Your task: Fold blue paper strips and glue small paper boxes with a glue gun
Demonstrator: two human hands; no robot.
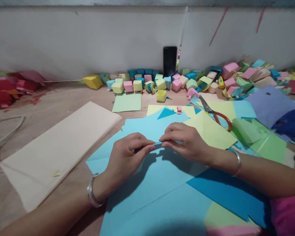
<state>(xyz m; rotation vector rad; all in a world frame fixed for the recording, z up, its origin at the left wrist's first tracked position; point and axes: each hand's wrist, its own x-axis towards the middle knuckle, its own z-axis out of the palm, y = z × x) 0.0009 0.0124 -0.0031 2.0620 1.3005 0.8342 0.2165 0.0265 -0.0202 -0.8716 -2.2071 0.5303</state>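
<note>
A narrow strip of light blue paper (158, 145) is stretched between my two hands, mostly hidden by the fingers. My left hand (130, 154) pinches one end between thumb and fingertips. At the other end, my right hand (184, 141) pinches it the same way, the fingertips close together. Both hands are held over large light blue sheets (147, 186), where their shadows fall. Just beyond the fingers lie a small dark blue paper triangle (166, 113) and a tiny pink folded piece (179, 110).
Scissors (215, 113) with red handles lie at the right on yellow paper (208, 127). A cream sheet (61, 147) covers the left side. Several folded paper cubes (128, 86) line the wall, and a phone (169, 61) leans there. A blue glue gun-like object (288, 123) sits far right.
</note>
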